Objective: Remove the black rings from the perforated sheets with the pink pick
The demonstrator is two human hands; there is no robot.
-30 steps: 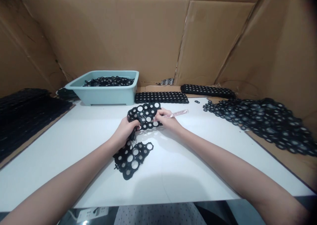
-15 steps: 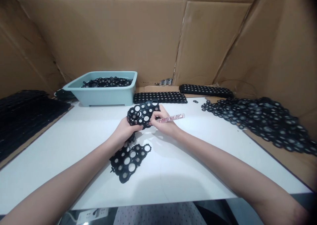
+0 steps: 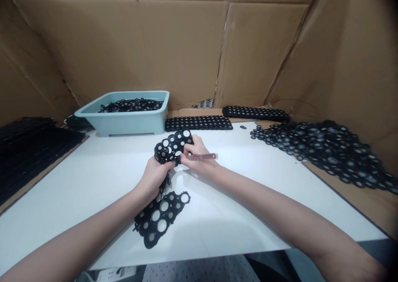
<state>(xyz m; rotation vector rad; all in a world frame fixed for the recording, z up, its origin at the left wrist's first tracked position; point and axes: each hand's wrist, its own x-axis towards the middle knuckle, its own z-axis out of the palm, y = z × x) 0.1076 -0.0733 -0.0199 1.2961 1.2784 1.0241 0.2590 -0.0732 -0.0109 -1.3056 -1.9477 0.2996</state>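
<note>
Looks done: black sheets stacked at far left point(image 3: 31, 157), two strips at the back point(image 3: 199, 123), teal tub point(image 3: 124, 126) of pieces upper left
Looks left: big loose heap point(image 3: 326, 153) on the right
Hands: left hand point(image 3: 152, 176) bunching the sheet, right hand point(image 3: 197, 155) pinching it, pink sparkly stick point(image 3: 202, 157) tucked in
Sheet: black perforated rubber sheet point(image 3: 155, 226), mid-frame, lower end lying on the white desk point(image 3: 217, 228)

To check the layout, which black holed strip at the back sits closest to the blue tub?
The front strip right beside the pale blue plastic tub; the other strip lies farther right and farther back.
</note>
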